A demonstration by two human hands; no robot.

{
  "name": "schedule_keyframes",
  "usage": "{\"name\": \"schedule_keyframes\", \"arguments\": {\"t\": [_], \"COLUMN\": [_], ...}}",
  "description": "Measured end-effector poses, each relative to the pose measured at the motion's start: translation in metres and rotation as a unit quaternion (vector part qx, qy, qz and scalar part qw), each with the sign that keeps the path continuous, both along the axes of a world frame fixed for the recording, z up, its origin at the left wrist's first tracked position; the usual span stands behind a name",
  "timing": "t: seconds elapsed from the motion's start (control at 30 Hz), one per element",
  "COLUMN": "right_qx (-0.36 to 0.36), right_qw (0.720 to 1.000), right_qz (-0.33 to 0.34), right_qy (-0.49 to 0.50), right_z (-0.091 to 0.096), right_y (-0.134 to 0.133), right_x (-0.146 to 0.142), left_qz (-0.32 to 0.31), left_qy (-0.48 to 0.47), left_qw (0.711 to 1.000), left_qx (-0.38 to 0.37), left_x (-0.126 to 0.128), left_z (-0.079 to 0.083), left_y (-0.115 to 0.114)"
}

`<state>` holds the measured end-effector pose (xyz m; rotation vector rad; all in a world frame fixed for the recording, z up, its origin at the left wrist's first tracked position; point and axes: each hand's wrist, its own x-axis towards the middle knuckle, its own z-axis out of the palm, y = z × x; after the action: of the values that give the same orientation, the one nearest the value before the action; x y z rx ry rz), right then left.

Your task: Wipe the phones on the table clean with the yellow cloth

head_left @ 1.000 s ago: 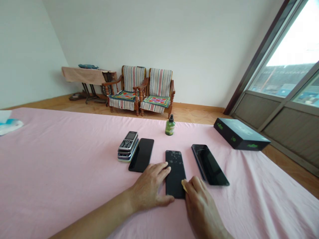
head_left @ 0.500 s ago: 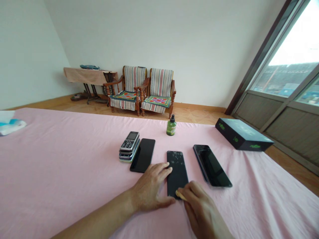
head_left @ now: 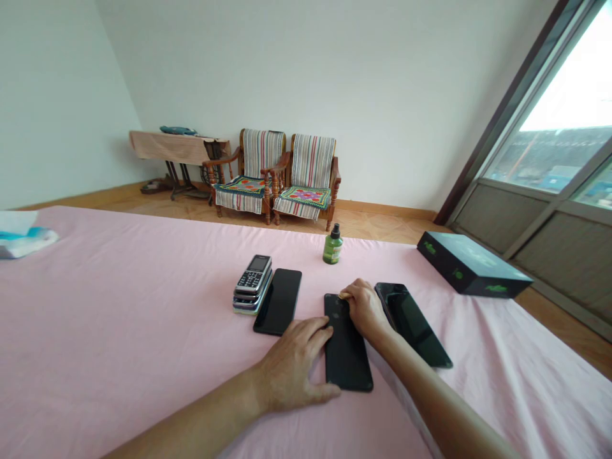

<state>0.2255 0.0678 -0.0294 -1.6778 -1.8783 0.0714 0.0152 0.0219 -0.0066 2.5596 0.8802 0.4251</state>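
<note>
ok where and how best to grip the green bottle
Probably around the body of the green bottle, below its black nozzle, from the right: it stands upright, wider there than at the nozzle, and the black box on that side sits apart.

Green lettering (head_left: 496, 288) on black box (head_left: 471, 252), bottle label (head_left: 336, 250), keypad markings (head_left: 249, 280), all unreadable

Middle phone (head_left: 349, 360), at left hand (head_left: 296, 360): smooth, low sheen. Left phone (head_left: 281, 296), beyond left hand: glossy, glass-like (right phone (head_left: 415, 325), beside right hand (head_left: 366, 309), likewise). Cloth cover (head_left: 124, 312), beneath both: matt, creased. Bottle (head_left: 333, 248), beyond both: translucent, plastic-looking.
</note>
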Motion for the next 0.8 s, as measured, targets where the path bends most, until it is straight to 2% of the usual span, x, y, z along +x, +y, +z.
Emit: {"name": "schedule_keyframes", "arguments": {"t": [0.17, 0.37, 0.57, 0.7, 0.8], "right_qx": [0.002, -0.016, -0.024, -0.038, -0.042], "right_qw": [0.999, 0.994, 0.991, 0.986, 0.981], "right_qz": [0.036, 0.106, 0.121, 0.149, 0.144], "right_qy": [-0.002, 0.020, 0.050, 0.072, 0.121], "right_z": [-0.001, 0.003, -0.002, 0.003, 0.018], "right_y": [-0.026, -0.083, -0.133, -0.142, -0.123], "right_x": [-0.003, -0.017, -0.029, -0.027, -0.021], "left_qz": [0.005, 0.001, 0.002, 0.002, 0.003], "left_qy": [0.000, -0.041, -0.050, -0.059, -0.054], "left_qw": [1.000, 0.999, 0.999, 0.998, 0.998], "left_qx": [-0.014, -0.022, -0.018, -0.013, -0.018], "left_x": [0.001, -0.001, -0.002, -0.001, -0.001], "left_z": [0.001, -0.003, -0.006, -0.006, -0.006], "left_y": [0.000, 0.000, 0.001, 0.001, 0.001]}}
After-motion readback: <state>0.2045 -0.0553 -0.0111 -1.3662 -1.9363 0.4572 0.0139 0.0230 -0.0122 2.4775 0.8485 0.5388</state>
